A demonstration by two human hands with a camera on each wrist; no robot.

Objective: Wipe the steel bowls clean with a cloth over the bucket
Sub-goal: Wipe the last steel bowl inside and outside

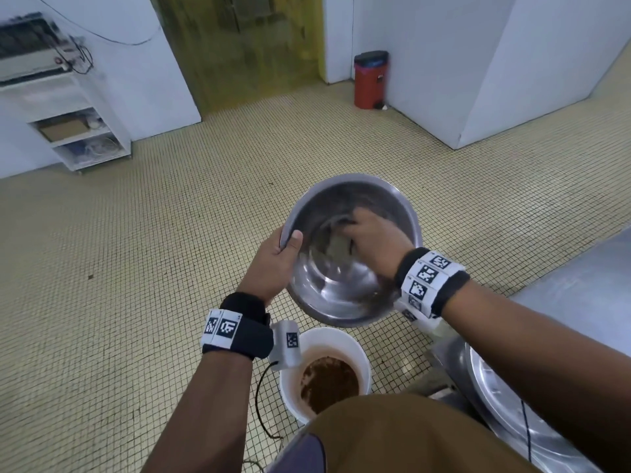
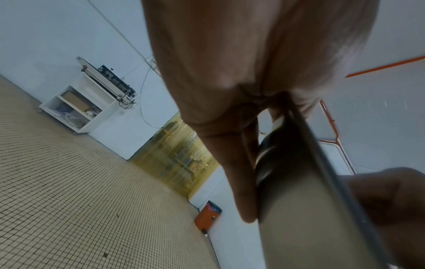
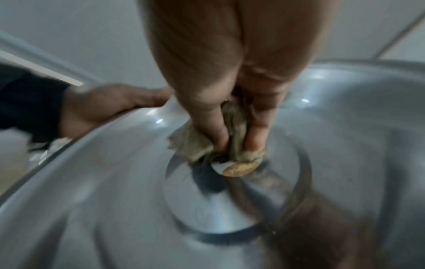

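Observation:
A large steel bowl (image 1: 341, 288) is held tilted in the air, beyond and above a white bucket (image 1: 355, 346) of brown residue on the floor. My left hand (image 1: 276, 261) grips the bowl's left rim (image 2: 326, 163), thumb inside and fingers (image 2: 234, 172) along the outer wall. My right hand (image 1: 372, 237) is inside the bowl, fingers (image 3: 216, 131) bunched round a beige-grey cloth (image 3: 193, 142) and pressing it against the bowl's flat bottom (image 3: 220, 205). A small gold oval sticker (image 3: 240, 170) lies just under the cloth. The left hand (image 3: 110, 107) also shows on the rim in the right wrist view.
A steel table (image 1: 587, 285) with a further steel bowl or tray (image 1: 502, 397) stands at the right. A red pedal bin (image 1: 368, 80) sits by the far wall, a white shelf unit (image 1: 78, 131) with a machine on top at the left. Yellow tiled floor (image 1: 136, 268) lies all around.

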